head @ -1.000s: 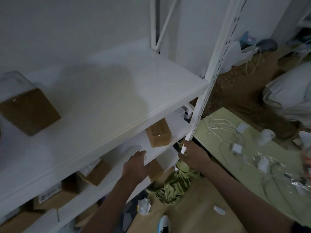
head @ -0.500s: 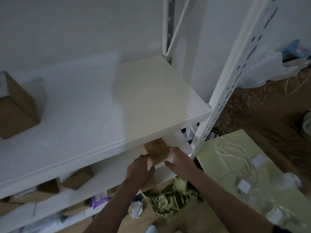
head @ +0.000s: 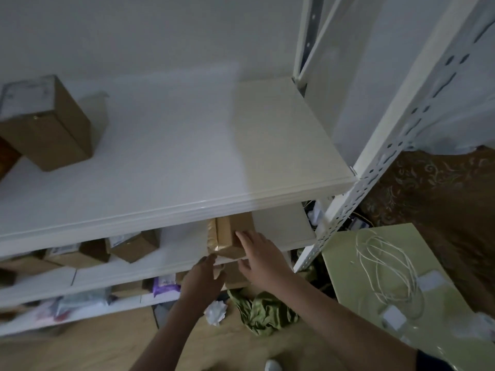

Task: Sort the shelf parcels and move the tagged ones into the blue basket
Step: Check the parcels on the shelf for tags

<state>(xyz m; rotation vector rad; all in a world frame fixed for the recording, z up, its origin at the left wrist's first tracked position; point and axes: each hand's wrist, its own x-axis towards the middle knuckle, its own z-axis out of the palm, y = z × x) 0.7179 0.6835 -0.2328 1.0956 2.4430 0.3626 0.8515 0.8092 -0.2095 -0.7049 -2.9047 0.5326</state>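
A brown parcel (head: 234, 231) wrapped in clear tape stands at the front edge of the second shelf (head: 281, 228), half under the top shelf (head: 187, 162). My right hand (head: 261, 259) lies with spread fingers on the parcel's right front face. My left hand (head: 203, 277) reaches up from below, its fingertips at the parcel's lower left corner. The parcel is held between both hands. More brown parcels (head: 135, 246) with white labels lie further left on the same shelf. No blue basket is in view.
A large brown box (head: 53, 129) with a white label sits on the top shelf at left. A perforated white upright (head: 388, 156) stands right of my hands. Below lie a purple packet (head: 166, 283), crumpled paper (head: 215, 311), green cloth (head: 265, 309) and a green board (head: 361, 263) with white cables (head: 385, 266).
Both hands rose from the lower shelf edge and closed in on the taped parcel. My view moved nearer the shelf and shifted left.
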